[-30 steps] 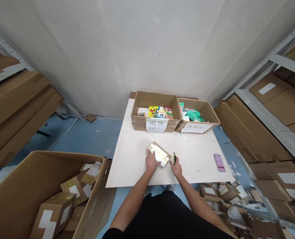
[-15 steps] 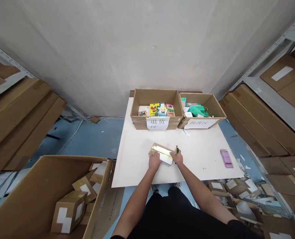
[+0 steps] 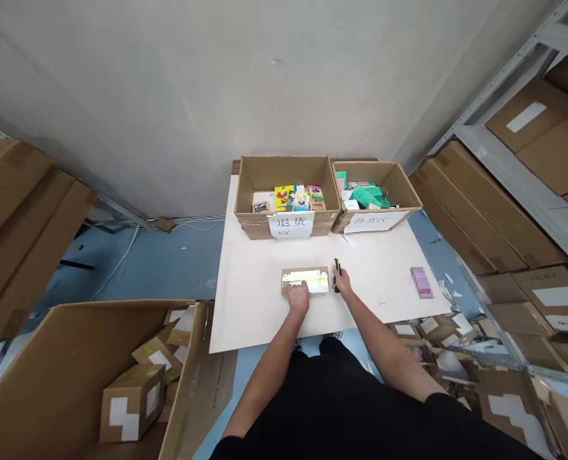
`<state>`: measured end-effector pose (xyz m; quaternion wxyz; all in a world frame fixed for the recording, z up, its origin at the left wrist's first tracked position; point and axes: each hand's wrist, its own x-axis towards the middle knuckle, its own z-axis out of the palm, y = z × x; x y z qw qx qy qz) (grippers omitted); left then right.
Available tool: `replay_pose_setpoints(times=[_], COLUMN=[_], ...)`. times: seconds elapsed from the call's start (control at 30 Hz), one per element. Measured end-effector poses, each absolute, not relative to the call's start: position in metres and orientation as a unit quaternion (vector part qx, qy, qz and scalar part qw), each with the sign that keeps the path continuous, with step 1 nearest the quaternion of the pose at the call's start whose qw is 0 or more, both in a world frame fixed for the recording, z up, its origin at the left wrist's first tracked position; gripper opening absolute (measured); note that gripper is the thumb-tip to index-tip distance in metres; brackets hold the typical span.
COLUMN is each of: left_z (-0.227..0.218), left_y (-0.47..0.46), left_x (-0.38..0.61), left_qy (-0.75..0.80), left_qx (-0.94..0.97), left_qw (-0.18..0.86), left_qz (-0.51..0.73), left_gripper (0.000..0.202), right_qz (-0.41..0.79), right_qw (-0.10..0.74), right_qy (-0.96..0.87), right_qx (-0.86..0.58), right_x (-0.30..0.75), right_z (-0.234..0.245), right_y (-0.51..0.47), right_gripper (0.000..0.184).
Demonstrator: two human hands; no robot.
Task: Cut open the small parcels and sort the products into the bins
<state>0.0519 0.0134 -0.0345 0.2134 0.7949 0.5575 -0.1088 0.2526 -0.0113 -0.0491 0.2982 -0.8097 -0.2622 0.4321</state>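
Note:
A small cardboard box (image 3: 318,280) with shiny yellowish tape along its top lies lengthwise on the white table (image 3: 255,326). My left hand (image 3: 298,298) grips it at the near left side, with fingers resting on the taped top. Just off the box's right end, my right hand (image 3: 342,282) is closed round a black and yellow box cutter (image 3: 337,265), which points away from me. The cutter is apart from the box. Whether its blade is out is too small to tell.
Two open cartons with handwritten labels, a left one (image 3: 245,223) and a right one (image 3: 411,206), hold small packages at the table's back. A blurred purple item (image 3: 422,283) lies right. A large carton (image 3: 29,358) of parcels stands left; boxes fill the right-hand shelf (image 3: 492,150).
The small box has turned from slanted to nearly square with the table edge. My right hand has left the box's right end, bringing the box cutter upright beside it.

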Motion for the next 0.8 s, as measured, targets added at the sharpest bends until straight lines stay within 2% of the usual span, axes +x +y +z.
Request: replay_pose_setpoints(times=[0.1, 0.2, 0.37, 0.57, 0.8], left_z=[-0.032, -0.034, -0.041, -0.045, -0.05], left_y=[0.022, 0.036, 0.051, 0.05, 0.049], left_x=[0.045, 0.035, 0.031, 0.033, 0.031], left_qy=[0.532, 0.48, 0.478, 0.48, 0.477], left_qx=[0.812, 0.833, 0.826, 0.826, 0.83], left_qw=[0.229, 0.273, 0.295, 0.294, 0.288], left_qz=[-0.075, -0.034, -0.042, -0.039, -0.031], left_gripper=[0.036, 0.032, 0.039, 0.036, 0.036], right_qz=[0.447, 0.479, 0.541, 0.546, 0.526], right_qw=[0.385, 0.392, 0.301, 0.237, 0.157], right_qy=[-0.201, -0.203, -0.191, -0.215, -0.286], right_qx=[-0.782, -0.759, -0.762, -0.775, -0.785], right_x=[0.256, 0.258, 0.265, 0.27, 0.279], right_z=[-0.049, -0.049, -0.047, -0.046, -0.046], right_y=[-0.041, -0.058, -0.057, -0.046, -0.034], right_gripper=[0.039, 0.036, 0.03, 0.05, 0.055])
